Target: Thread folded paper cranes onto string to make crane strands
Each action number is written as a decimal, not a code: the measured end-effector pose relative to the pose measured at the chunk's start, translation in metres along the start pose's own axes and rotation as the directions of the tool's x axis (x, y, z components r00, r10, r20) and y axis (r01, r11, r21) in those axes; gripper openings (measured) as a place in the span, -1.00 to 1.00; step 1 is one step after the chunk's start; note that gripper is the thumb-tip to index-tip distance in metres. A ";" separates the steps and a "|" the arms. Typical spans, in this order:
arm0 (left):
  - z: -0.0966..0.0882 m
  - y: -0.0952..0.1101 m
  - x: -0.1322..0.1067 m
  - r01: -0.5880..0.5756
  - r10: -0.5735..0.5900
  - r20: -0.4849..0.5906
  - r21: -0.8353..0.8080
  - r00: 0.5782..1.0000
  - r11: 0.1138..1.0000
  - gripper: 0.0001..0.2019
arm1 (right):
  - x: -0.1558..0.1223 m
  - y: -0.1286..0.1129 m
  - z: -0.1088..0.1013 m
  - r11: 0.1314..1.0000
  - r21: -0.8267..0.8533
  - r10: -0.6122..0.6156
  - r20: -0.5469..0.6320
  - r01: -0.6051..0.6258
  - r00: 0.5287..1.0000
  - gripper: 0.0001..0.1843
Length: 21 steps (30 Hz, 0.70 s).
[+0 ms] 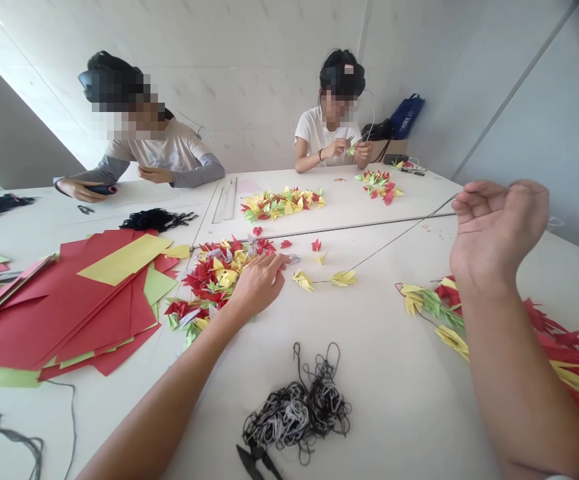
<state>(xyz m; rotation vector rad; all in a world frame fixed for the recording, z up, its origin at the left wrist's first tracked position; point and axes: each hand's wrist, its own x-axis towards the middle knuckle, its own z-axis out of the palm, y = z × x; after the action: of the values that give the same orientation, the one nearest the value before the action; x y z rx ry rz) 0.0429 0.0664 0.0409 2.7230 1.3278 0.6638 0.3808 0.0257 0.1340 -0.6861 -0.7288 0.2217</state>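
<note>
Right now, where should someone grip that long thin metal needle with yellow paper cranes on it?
Probably the bare upper end of the long metal needle, coming from the right, by the right hand. That end rises clear of the table, while the yellow paper cranes sit along the lower end.

A hand could pass over the white desk [394, 373] between the left hand [259, 285] and right hand [494, 233], though a long metal needle [399, 235] slants across. Black thread [297, 417] blocks the near side; paper cranes [214, 283] crowd the left hand.
</note>
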 end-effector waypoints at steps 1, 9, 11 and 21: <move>0.001 0.000 -0.001 0.009 -0.009 0.032 0.008 0.999 1.000 -0.70 | 0.000 -0.002 0.000 1.000 -0.001 -0.004 0.004 0.004 1.000 -0.79; 0.037 0.028 -0.007 -0.178 0.172 0.177 0.017 0.969 0.984 -0.42 | -0.006 -0.022 0.005 0.998 0.007 -0.063 0.079 0.063 0.995 -0.81; 0.041 0.031 -0.002 -0.172 0.160 0.202 0.039 0.966 0.984 -0.52 | -0.008 -0.031 0.006 0.995 0.011 -0.101 0.076 0.100 0.992 -0.79; 0.031 0.030 0.002 0.246 -0.199 0.193 -0.258 0.961 0.934 -0.77 | 0.001 -0.039 -0.002 0.961 -0.025 -0.275 -0.050 0.274 0.960 -0.74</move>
<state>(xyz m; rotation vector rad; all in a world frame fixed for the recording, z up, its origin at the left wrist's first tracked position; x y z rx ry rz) 0.0778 0.0535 0.0203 2.3066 1.3598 0.5462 0.3811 -0.0043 0.1592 -0.5974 -0.7671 -0.0572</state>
